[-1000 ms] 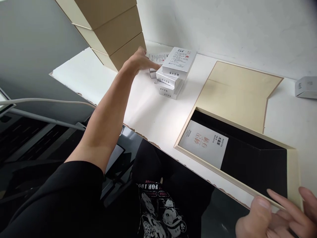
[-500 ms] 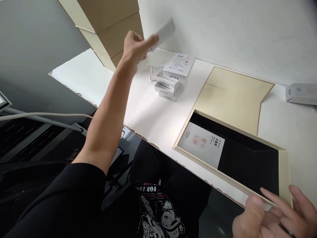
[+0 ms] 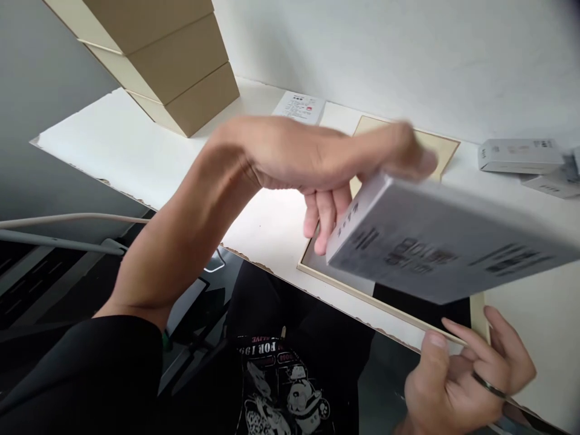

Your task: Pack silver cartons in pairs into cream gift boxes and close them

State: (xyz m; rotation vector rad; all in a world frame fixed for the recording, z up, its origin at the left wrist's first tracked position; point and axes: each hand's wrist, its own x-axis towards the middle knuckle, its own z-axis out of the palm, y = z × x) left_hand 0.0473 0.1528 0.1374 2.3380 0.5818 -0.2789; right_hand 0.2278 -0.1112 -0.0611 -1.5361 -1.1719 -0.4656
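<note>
My left hand (image 3: 312, 151) grips a flat silver-grey carton (image 3: 435, 241) by its left end, thumb on top, and holds it tilted above an open cream box (image 3: 479, 311). The carton is blurred and its far right corner meets the picture's edge. Beneath it, the cream box shows a black lining (image 3: 421, 311) and part of another silver-grey carton (image 3: 356, 277) lying in its left end. My right hand (image 3: 466, 374) holds the near right corner of the cream box, thumb on the front side and fingers around the end. My left hand and the carton hide much of the box.
A tall stack of tan boxes (image 3: 176, 60) stands at the back left. Behind my left wrist lies a printed silver carton (image 3: 299, 107). More silver cartons (image 3: 521, 156) lie at the far right. The white table (image 3: 109, 139) has a chipped front edge; a wall rises behind.
My left hand has swung right with the carton, from near the back stack of cartons to over the cream box. My right hand stays at the box's corner. The view has shifted somewhat.
</note>
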